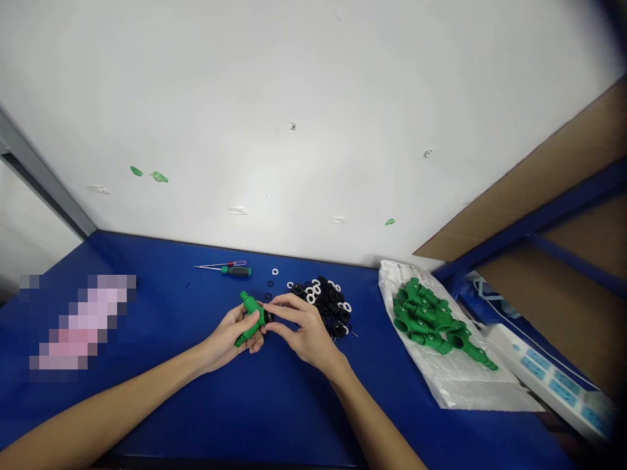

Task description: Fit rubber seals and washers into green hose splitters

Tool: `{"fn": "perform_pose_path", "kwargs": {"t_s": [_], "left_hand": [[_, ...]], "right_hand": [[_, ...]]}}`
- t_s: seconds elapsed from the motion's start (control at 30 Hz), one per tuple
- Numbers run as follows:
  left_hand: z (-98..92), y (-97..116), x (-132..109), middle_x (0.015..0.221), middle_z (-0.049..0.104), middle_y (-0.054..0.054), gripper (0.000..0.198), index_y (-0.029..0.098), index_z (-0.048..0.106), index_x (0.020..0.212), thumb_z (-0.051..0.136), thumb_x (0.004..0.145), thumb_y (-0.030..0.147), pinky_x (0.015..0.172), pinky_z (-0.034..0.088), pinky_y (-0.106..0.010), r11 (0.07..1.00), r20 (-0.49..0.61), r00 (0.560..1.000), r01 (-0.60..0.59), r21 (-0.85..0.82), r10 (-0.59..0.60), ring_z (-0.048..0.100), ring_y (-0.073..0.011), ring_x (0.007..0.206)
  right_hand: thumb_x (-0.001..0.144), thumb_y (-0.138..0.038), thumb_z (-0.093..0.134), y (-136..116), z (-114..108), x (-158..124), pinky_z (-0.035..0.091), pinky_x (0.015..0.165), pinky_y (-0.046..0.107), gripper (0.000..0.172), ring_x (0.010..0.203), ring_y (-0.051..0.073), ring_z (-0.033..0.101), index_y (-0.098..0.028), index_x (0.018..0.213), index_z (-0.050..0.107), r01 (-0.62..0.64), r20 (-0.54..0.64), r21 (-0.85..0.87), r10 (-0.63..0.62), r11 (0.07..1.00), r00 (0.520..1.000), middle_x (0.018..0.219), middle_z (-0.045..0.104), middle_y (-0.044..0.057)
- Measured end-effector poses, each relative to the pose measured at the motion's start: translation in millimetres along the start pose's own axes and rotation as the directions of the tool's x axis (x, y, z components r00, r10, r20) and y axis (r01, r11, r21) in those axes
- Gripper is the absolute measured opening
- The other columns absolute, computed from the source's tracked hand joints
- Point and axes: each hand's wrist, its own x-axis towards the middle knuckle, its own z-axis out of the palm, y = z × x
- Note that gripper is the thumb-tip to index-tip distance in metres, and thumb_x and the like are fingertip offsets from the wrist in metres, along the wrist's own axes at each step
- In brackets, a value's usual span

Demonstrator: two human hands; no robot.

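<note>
My left hand (235,336) is wrapped round a green plastic pipe fitting (251,305), held tilted above the blue table. On the fitting's right side sits a black cap (268,316), and the fingertips of my right hand (301,326) pinch it from the right. Just behind my right hand lies a loose pile of black parts (326,301) mixed with white rings (310,298). A lone white ring (275,271) and two dark rings (270,284) lie on the table beyond the fitting.
Two screwdrivers (237,270) lie at the back of the blue table (210,418). To the right, several green fittings (426,316) rest on a white plastic bag (455,391), beside a power strip (548,375). A white wall (294,170) rises behind. A blurred pinkish patch is at left.
</note>
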Motion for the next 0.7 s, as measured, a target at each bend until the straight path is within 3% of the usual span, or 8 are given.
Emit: {"fn": "perform_pose_path", "kwargs": {"t_s": [0.17,0.4,0.7], "left_hand": [[-0.4,-2.8,-0.1,0.066,0.061,0.001,0.03,0.017,0.056,0.095,0.069,0.084,0.041,0.05,0.041,-0.025,1.0,-0.004,1.0,0.002,0.016,-0.002,0.055,-0.0105,0.05],[-1.2,-4.4,-3.2,0.067,0.058,0.005,0.034,0.02,0.052,0.103,0.07,0.083,0.04,0.051,0.04,-0.025,0.997,-0.022,0.998,-0.056,0.048,0.057,0.052,-0.0088,0.05],[0.5,1.5,-1.2,0.065,0.059,0.002,0.025,0.018,0.051,0.09,0.062,0.09,0.04,0.051,0.04,-0.025,1.0,0.023,0.999,0.026,-0.003,-0.026,0.053,-0.0087,0.048]], "right_hand": [[0.088,-0.031,0.067,5.6,3.4,-2.2,0.057,0.077,0.034,0.028,0.091,0.02,0.065,-0.029,0.116,0.071,0.035,-0.016,-0.003,-0.035,0.999,0.999,0.103,0.066,0.007],[0.088,-0.038,0.066,9.6,18.7,-4.0,0.051,0.058,0.029,0.024,0.06,0.015,0.059,-0.018,0.099,0.076,-0.099,-0.146,0.009,0.1,0.995,0.984,0.069,0.062,0.003],[0.087,-0.029,0.069,3.0,8.5,-1.6,0.055,0.081,0.033,0.026,0.093,0.019,0.065,-0.026,0.113,0.072,0.015,-0.088,0.073,-0.009,0.997,0.996,0.103,0.066,0.007]]}}
